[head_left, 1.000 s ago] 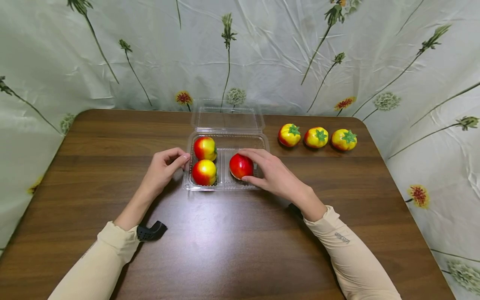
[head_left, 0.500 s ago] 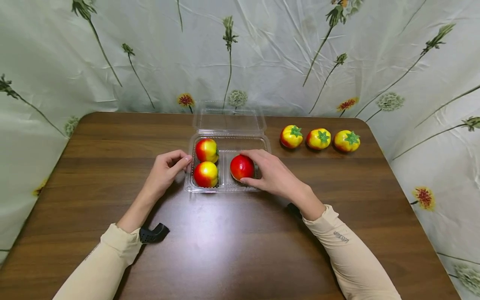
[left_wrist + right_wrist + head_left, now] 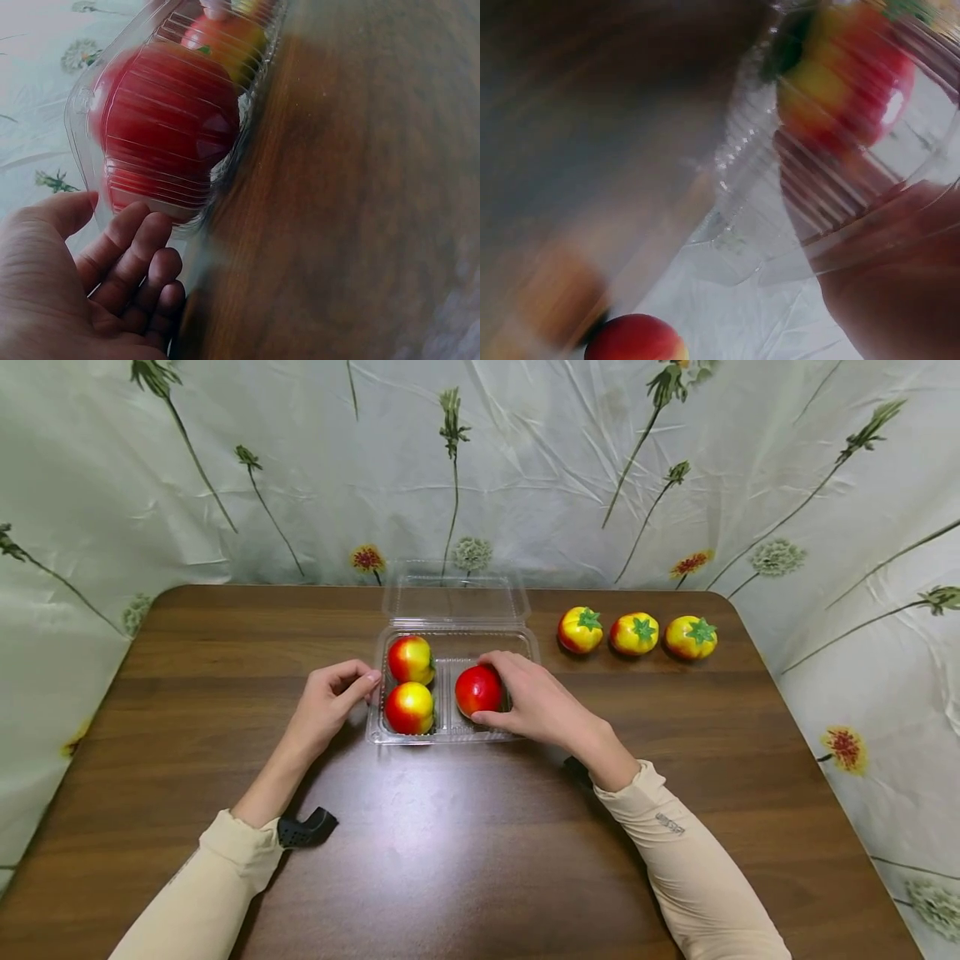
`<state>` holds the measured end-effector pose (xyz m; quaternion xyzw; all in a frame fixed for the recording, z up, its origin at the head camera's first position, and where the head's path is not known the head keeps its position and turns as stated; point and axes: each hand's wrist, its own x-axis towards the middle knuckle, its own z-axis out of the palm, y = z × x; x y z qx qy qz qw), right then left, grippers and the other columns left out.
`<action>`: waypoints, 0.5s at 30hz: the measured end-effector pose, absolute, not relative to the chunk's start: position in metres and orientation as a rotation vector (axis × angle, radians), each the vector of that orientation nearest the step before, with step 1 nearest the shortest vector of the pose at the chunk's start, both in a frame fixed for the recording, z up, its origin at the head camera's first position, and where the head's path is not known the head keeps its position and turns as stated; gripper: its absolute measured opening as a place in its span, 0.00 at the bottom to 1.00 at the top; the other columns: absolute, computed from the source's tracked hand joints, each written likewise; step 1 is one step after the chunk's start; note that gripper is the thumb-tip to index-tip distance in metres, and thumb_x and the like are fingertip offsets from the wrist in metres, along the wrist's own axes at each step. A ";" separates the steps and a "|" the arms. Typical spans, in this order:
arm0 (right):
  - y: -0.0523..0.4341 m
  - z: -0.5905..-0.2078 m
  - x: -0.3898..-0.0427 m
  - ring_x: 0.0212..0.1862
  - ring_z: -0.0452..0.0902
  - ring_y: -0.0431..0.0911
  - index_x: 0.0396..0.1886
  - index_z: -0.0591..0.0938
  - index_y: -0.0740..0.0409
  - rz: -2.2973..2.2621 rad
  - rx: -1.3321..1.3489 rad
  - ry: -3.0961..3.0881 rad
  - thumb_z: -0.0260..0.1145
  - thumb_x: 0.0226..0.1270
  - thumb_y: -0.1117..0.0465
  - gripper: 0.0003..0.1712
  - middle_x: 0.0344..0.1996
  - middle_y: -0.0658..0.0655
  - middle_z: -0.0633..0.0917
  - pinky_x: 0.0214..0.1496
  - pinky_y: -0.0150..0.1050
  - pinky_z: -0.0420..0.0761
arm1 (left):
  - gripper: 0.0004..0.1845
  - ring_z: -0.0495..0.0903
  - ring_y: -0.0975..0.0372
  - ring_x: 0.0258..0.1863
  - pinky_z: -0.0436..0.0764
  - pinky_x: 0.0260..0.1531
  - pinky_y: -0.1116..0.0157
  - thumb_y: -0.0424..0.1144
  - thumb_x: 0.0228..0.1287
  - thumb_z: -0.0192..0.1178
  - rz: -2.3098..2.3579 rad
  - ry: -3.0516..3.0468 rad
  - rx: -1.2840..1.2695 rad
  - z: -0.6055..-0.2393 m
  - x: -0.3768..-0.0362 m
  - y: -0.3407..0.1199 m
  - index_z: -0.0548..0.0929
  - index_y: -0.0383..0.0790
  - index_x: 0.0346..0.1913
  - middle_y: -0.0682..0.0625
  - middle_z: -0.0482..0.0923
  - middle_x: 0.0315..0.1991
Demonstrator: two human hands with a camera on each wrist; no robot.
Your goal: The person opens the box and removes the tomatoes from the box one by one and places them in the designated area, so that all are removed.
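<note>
Reaching in from the right, the right hand [image 3: 543, 702] has the red fruit [image 3: 477, 689] directly to its left, curved thumb on the near side and fingers on the far side, so it grips the fruit with only a fruit's breadth of opening. The fruit is over the right compartment of the clear container [image 3: 450, 737], just right of the divider; whether it touches the floor there is unclear. It looks round, offering no plain long axis. The right hand is clearly the nearer one; the left hand [image 3: 326, 697] is at the container's left edge, fingers partly bent, and I cannot tell whether it pinches the rim. Left of the divider, the far fruit [image 3: 410, 659] and the near fruit [image 3: 409, 708] fill most of that side, limiting room leftward. More space shows toward the far end of the right compartment, before the raised lid [image 3: 455, 597]. Bare counter [image 3: 450, 877] spreads out on the near side.
</note>
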<state>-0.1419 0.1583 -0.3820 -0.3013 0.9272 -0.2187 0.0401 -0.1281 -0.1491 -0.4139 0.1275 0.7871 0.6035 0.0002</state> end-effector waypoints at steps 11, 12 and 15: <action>0.150 -0.383 -0.144 0.61 0.73 0.48 0.67 0.71 0.55 -0.672 -0.968 2.825 0.74 0.57 0.43 0.42 0.60 0.54 0.77 0.62 0.46 0.76 | 0.09 0.70 0.48 0.31 0.71 0.31 0.69 0.34 0.70 0.59 1.893 2.485 0.376 -0.412 -0.126 -0.155 0.82 0.30 0.35 0.31 0.74 0.29; 0.151 -0.382 -0.144 0.61 0.73 0.48 0.67 0.72 0.55 -0.678 -0.966 2.828 0.75 0.56 0.43 0.42 0.60 0.54 0.77 0.62 0.46 0.76 | 0.09 0.70 0.47 0.31 0.72 0.31 0.70 0.34 0.70 0.59 1.897 2.477 0.378 -0.412 -0.127 -0.154 0.82 0.30 0.35 0.31 0.74 0.29; 0.154 -0.382 -0.142 0.61 0.73 0.48 0.65 0.72 0.55 -0.692 -0.957 2.848 0.76 0.55 0.44 0.42 0.60 0.54 0.77 0.61 0.46 0.76 | 0.10 0.70 0.46 0.31 0.72 0.32 0.70 0.35 0.70 0.59 1.908 2.452 0.383 -0.413 -0.127 -0.151 0.81 0.29 0.35 0.31 0.75 0.30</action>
